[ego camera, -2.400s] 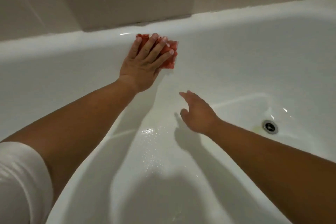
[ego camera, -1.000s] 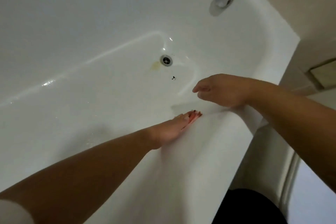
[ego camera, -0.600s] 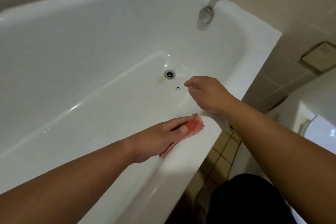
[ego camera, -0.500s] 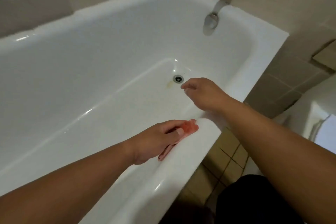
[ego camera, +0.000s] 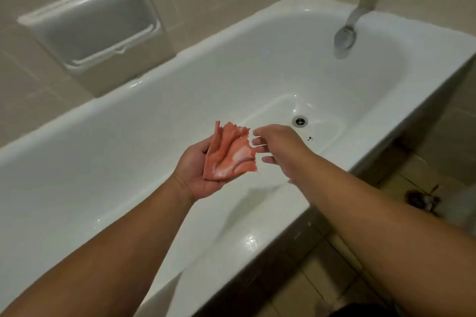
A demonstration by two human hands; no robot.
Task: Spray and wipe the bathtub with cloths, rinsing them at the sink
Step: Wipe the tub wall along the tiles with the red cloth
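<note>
Bathroom, standing at the near rim of a white bathtub [ego camera: 257,226]. Holding an orange-pink cloth [ego camera: 229,154] above the near side of the tub, cradling it on the upturned palm of the left hand [ego camera: 194,171]. Carrying it crumpled and fanned upward, with pale, wet-looking patches showing on its face. Covering the left fingers with the fabric, so not showing whether they are curling round it or lying flat beneath it.

Reaching in from the right with the right hand [ego camera: 279,147], back of the hand up, fingers apart and loosely bent, gripping nothing. Holding those fingertips just beside the frayed right edge of the cloth, too close for telling whether they are touching it.

Looking down past both bare forearms at a round metal drain [ego camera: 300,121] on the tub floor beyond the right hand, with a small dark speck [ego camera: 310,138] lying near it. Also taking in a grey metal spout [ego camera: 360,2] hanging over the far end, a white recessed soap holder [ego camera: 98,26] sitting in the tiled wall behind the far rim, and beige floor tiles [ego camera: 322,278] running along the outside of the tub.
</note>
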